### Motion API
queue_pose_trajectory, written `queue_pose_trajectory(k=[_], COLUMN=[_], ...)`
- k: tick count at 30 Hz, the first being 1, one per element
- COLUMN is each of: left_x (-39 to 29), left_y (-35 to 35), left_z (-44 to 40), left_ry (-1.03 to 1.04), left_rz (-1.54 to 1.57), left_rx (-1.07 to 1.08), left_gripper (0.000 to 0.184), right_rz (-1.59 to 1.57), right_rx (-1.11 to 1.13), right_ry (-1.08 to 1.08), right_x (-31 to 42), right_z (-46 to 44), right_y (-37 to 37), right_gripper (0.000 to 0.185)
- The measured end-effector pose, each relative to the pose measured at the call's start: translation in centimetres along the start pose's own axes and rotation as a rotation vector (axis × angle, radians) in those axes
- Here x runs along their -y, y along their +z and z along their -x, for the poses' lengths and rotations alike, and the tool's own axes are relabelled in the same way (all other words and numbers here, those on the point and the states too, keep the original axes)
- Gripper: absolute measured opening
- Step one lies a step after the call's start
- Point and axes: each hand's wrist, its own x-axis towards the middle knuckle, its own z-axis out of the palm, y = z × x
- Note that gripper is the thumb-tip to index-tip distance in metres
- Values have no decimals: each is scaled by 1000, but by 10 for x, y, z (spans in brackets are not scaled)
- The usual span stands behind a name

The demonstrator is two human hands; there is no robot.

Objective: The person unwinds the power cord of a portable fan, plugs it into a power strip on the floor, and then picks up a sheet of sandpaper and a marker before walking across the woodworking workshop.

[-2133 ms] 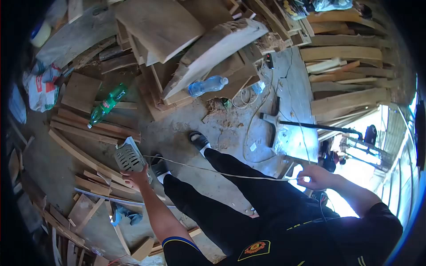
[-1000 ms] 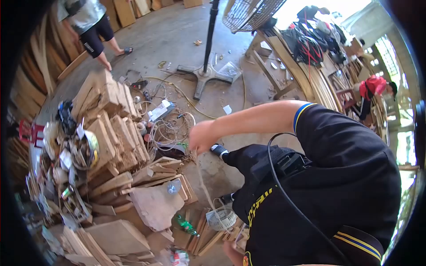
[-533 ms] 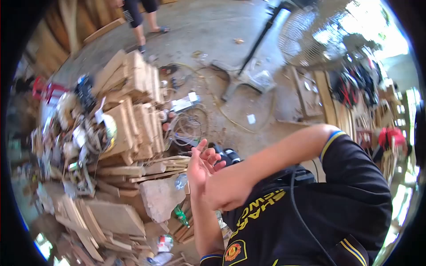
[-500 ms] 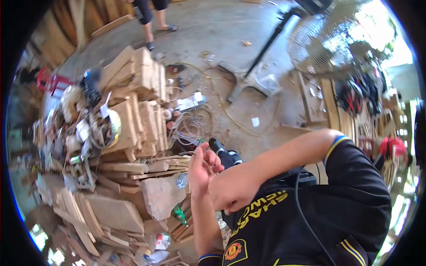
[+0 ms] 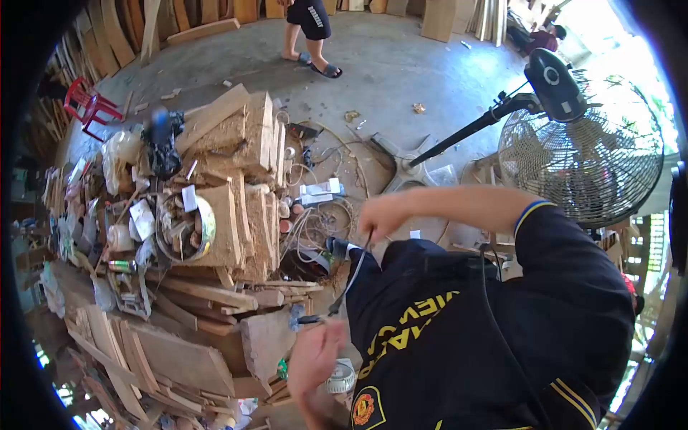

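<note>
My right hand (image 5: 378, 217) is closed around the upper part of a thin grey cable (image 5: 352, 276) in front of my body. The cable runs down to a dark connector end (image 5: 309, 319) beside the fingers of my left hand (image 5: 314, 358). My left hand is blurred, its fingers curled together at this lower end of the cable; the exact grip is partly hidden. Just past the left wrist a small white round grille (image 5: 341, 378) shows. Another dark cord (image 5: 494, 337) hangs down over my black shirt.
Stacked wood blocks (image 5: 254, 236) and a cluttered pile of boards (image 5: 172, 347) stand to the left. A large black pedestal fan (image 5: 580, 150) stands at the right. Loose cables (image 5: 315, 229) lie on the floor. A person's legs (image 5: 308, 36) and a red chair (image 5: 92, 106) are farther back.
My hands, close together before, are now apart: the right has moved up, the left down, with the cable stretched between them. The view has shifted, and the other person's legs appear farther right.
</note>
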Motion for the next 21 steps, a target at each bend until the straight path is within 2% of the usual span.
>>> queue_pose_trajectory(k=[3, 4, 6, 7, 9, 11, 14, 17, 21], left_x=[22, 37, 77, 99, 148, 204, 271, 279, 250], left_y=[-29, -37, -54, -60, -64, -73, -57, -31, -13], left_z=[25, 32, 49, 56, 67, 86, 94, 33, -66], left_ry=[-219, -207, -329, -320, -384, -499, -745, -901, -998], left_rz=[-74, -79, -238, -251, -42, -85, 144, 232, 289], left_rx=[-175, -166, -416, -391, -678, -750, -1002, -996, -910], left_gripper=[42, 42, 43, 43, 46, 45, 40, 36, 31], right_rz=[119, 173, 269, 319, 432, 485, 546, 528, 495], right_rx=[-223, -261, -302, -299, -350, -388, -431, -423, -321], right_ry=[221, 304, 415, 444, 424, 485, 556, 566, 533], right_x=[-46, -55, -68, -74, -101, -112, -127, -158, -236], right_z=[26, 35, 48, 55, 61, 67, 73, 73, 78], right_y=[-67, -90, -129, -147, -170, -198, -249, -296, -361], right_gripper=[18, 17, 18, 18, 18, 20, 30, 41, 49])
